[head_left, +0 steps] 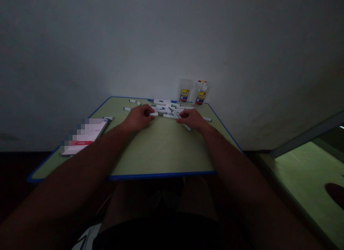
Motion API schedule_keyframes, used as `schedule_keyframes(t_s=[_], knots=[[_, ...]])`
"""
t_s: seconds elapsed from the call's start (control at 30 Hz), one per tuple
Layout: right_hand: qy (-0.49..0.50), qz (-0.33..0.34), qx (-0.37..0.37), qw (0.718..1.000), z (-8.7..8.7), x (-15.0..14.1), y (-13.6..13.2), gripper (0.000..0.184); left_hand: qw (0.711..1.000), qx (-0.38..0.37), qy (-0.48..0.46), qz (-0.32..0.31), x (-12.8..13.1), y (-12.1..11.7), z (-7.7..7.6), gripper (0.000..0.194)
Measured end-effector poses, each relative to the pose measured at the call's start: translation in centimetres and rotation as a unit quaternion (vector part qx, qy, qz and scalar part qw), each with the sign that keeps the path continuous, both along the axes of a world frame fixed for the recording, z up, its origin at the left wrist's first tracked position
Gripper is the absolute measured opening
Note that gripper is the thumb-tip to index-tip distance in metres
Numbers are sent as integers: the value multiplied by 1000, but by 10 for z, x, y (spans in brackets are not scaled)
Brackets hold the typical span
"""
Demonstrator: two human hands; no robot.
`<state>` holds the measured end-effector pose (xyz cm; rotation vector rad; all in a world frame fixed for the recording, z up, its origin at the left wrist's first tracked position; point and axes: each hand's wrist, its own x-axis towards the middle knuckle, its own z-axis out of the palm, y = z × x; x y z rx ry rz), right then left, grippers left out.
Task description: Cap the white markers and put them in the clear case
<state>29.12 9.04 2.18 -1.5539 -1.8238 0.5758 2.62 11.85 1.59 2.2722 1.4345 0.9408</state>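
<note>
Lap (156,232) nearest, then tabletop (158,146); 2 hands apart, left hand (139,118) pinching 1 white marker (154,114), right hand (192,119) pinching 1 slanted marker (187,127), long axis far-left to near-right, marker pile (162,108) just beyond and between them, mostly lying left-to-right, neither hand clearly nearer.

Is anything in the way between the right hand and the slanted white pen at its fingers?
Nothing visible: the right hand has its fingers across the slanted white pen. Other pens lie scattered beyond, toward the wall, not between.
</note>
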Motion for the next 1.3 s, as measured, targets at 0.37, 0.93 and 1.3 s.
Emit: schedule_keyframes(t_s=[0.37,0.93,1.3], knots=[[-9,7,10,1000,1,0,-1,19,998,27,-46,12,4,-6,6,22],[83,-66,-45,993,1,2,2,23,998,45,-35,18,8,-10,7,22],[91,-76,-54,992,-1,3,4,29,998,39,-41,20,8,-10,6,23]])
